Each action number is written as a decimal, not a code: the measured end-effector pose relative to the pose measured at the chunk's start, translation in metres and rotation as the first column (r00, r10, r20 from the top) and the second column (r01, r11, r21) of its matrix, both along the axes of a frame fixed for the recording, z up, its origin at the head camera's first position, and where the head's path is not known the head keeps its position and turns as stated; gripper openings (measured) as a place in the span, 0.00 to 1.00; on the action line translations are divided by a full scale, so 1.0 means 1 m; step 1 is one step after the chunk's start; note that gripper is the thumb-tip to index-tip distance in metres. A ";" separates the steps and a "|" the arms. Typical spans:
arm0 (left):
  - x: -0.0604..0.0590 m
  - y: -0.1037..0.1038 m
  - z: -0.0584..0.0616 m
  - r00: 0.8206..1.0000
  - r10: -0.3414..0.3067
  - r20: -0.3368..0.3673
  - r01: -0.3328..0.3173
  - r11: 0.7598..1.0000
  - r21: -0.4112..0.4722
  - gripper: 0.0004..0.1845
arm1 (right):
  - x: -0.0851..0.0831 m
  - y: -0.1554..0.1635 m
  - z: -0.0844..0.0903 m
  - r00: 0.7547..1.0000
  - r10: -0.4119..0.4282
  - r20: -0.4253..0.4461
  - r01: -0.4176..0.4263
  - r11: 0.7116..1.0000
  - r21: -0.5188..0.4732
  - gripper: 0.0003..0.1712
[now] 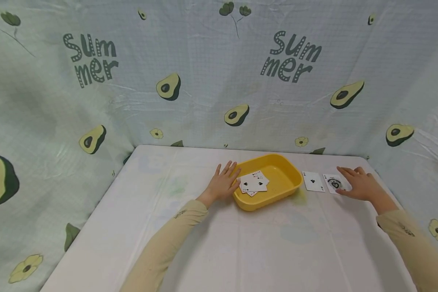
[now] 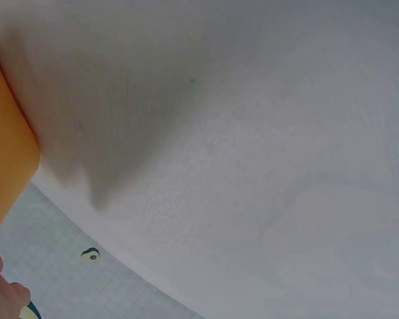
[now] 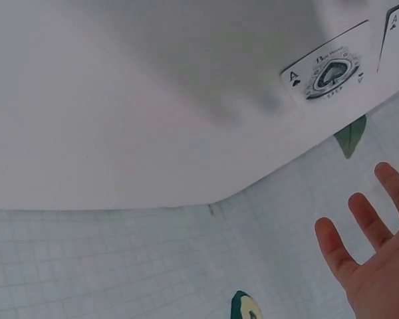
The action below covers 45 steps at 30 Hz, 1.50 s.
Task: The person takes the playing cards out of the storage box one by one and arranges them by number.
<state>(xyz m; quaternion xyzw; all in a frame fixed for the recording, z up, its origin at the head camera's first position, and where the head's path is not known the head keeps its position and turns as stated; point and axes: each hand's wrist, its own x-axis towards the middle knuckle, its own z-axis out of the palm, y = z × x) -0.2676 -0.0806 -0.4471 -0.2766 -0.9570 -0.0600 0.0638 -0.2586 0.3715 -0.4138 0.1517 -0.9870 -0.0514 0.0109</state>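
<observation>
My left hand (image 1: 222, 184) rests on the left rim of a yellow plastic tray (image 1: 273, 197), its fingers spread. In the left wrist view the tray's wall (image 2: 10, 153) and a bit of that hand (image 2: 3, 296) show at the left edge. Several overlapping playing cards (image 1: 253, 184) lie face up inside the tray's left part. On the table right of the tray are an ace of clubs (image 1: 313, 181) and, beside it, an ace of spades (image 1: 332, 178). Above the ace of spades hovers my right hand (image 1: 361, 187), fingers apart and holding nothing; the right wrist view shows those fingers (image 3: 332, 246) extended.
A table (image 1: 160, 227) with a pale cover runs back to a wall sheet (image 1: 204, 61) printed with avocados and lettering. The table's right edge lies close beyond my right hand. Both aces lie near the back edge.
</observation>
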 end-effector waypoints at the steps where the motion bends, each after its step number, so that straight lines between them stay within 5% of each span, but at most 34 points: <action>1: 0.000 0.000 0.000 1.000 0.000 -0.001 0.000 1.000 -0.003 0.27 | 0.002 -0.002 0.000 1.000 0.006 -0.005 -0.006 1.000 -0.006 0.47; 12: 0.000 -0.002 0.000 1.000 0.007 -0.004 -0.007 1.000 -0.019 0.27 | 0.017 -0.021 0.001 0.998 0.015 -0.067 -0.018 0.999 -0.046 0.45; 21: -0.007 -0.005 -0.012 0.999 -0.037 0.009 0.036 0.995 0.096 0.28 | 0.023 -0.044 0.004 0.993 0.061 -0.100 -0.070 0.993 -0.094 0.44; 29: 0.000 -0.001 0.000 1.000 0.004 0.011 -0.004 1.000 0.000 0.27 | 0.023 -0.066 0.005 0.981 0.138 -0.135 -0.154 0.981 -0.118 0.44; 45: 0.000 0.001 0.002 1.000 0.010 0.021 -0.010 1.000 -0.002 0.27 | 0.015 -0.116 0.007 0.956 0.248 -0.157 -0.271 0.951 -0.147 0.41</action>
